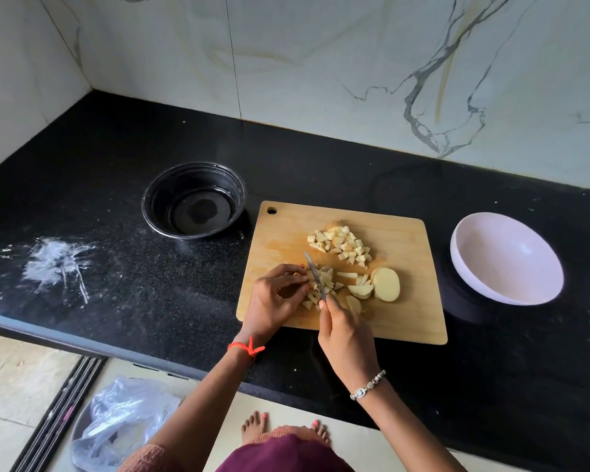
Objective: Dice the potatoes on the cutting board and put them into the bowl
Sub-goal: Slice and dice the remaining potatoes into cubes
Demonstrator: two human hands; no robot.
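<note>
On a black stone counter (116, 185) backed by a veined marble wall (321, 63), a person dices potatoes on a wooden cutting board (406, 301) that lies near the counter's front edge. A white bowl (506, 258) sits tilted just to the right of the board, with no potato in it, while a black bowl (157, 206) stands off the board's far left corner. A crumpled plastic bag (123, 417) lies on the tiled floor below, and a white powdery smear (58, 264) marks the counter to the left. The left hand (273, 301), fingers curled, steadies a cluster of potato strips (326, 279) at the near left of the board. The right hand (346, 335) is wrapped tight around a knife (315, 275), its handle hidden in the fist and its narrow blade laid across the strips, tip pointing away. A pile of diced potato (341, 245) rests at the board's centre, toward the far edge. Round potato slices (385, 284) lie just right of the blade. A red thread (247, 347) circles the left wrist; a beaded bracelet (368, 386) circles the right.
</note>
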